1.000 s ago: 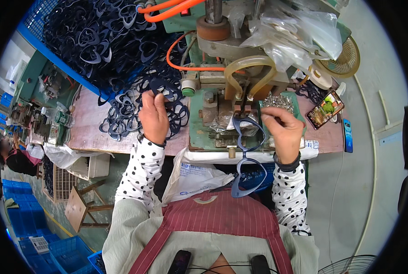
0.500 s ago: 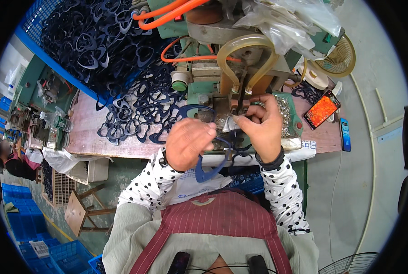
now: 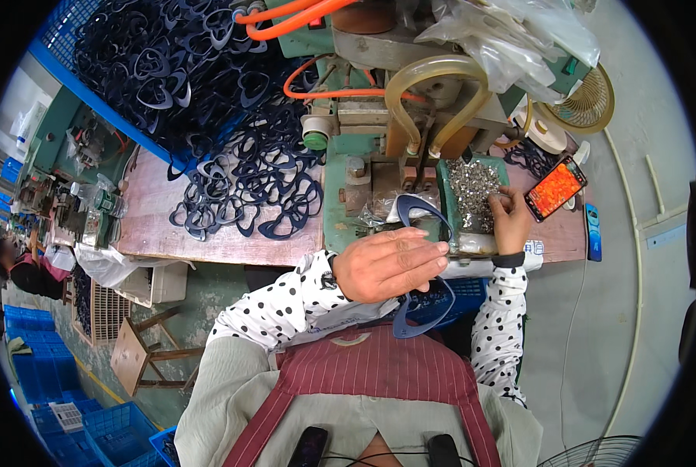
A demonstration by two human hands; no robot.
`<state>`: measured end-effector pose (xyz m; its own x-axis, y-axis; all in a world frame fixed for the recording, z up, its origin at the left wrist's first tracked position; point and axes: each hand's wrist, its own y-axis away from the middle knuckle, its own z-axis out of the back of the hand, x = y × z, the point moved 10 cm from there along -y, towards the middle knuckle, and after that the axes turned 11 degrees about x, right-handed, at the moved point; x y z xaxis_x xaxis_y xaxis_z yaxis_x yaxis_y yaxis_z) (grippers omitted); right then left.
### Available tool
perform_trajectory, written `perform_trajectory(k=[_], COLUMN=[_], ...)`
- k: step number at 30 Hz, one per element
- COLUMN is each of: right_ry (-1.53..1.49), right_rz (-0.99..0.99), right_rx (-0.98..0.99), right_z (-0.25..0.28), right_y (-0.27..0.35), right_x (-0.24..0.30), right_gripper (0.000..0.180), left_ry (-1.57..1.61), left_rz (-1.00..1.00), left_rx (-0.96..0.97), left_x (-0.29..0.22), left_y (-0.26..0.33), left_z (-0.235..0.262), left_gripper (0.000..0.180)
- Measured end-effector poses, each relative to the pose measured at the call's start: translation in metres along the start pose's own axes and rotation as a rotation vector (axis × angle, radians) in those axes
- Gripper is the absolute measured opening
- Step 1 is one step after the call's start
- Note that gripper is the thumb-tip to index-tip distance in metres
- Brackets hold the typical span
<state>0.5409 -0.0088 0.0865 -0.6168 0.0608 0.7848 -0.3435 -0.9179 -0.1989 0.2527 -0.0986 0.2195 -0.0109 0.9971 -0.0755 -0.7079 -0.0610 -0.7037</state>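
My left hand, palm down with its fingers together, holds a dark blue looped piece in front of the bench machine. The loops stick out above and below my fingers; the grip itself is hidden under the hand. At the right, my right hand has its fingers curled at the edge of a green tray of small shiny metal parts. Whether a part is between those fingertips is too small to tell. The machine's metal work block stands just left of the tray.
More dark blue looped pieces lie on the bench, left of the machine. A blue crate heaped with them stands behind. Orange hoses and a thick yellowish tube bend over the machine. Two phones lie at the right.
My right hand has left the machine's work block and moved right to the tray. My left hand has moved right and slightly nearer with the blue looped piece.
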Motion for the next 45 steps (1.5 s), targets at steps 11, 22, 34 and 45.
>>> perform_trajectory(k=[11, 22, 34, 45], right_ry=[0.277, 0.307, 0.340, 0.124], right_rz=[0.295, 0.226, 0.211, 0.372], right_rx=[-0.073, -0.257, -0.310, -0.247], right_z=[-0.006, 0.001, 0.011, 0.017], right_y=[0.020, 0.023, 0.027, 0.034], right_x=[0.045, 0.047, 0.045, 0.104], right_gripper=[0.009, 0.005, 0.009, 0.013], left_ry=[-0.014, -1.006, -0.816, -0.402], left_rz=[0.008, 1.264, 1.047, 1.102], left_rx=[-0.015, 0.215, 0.364, -0.312], left_x=[-0.004, 0.184, 0.198, 0.164], left_y=[-0.003, 0.187, 0.227, 0.205], left_z=[0.000, 0.070, 0.034, 0.102], left_gripper=[0.039, 0.046, 0.023, 0.021])
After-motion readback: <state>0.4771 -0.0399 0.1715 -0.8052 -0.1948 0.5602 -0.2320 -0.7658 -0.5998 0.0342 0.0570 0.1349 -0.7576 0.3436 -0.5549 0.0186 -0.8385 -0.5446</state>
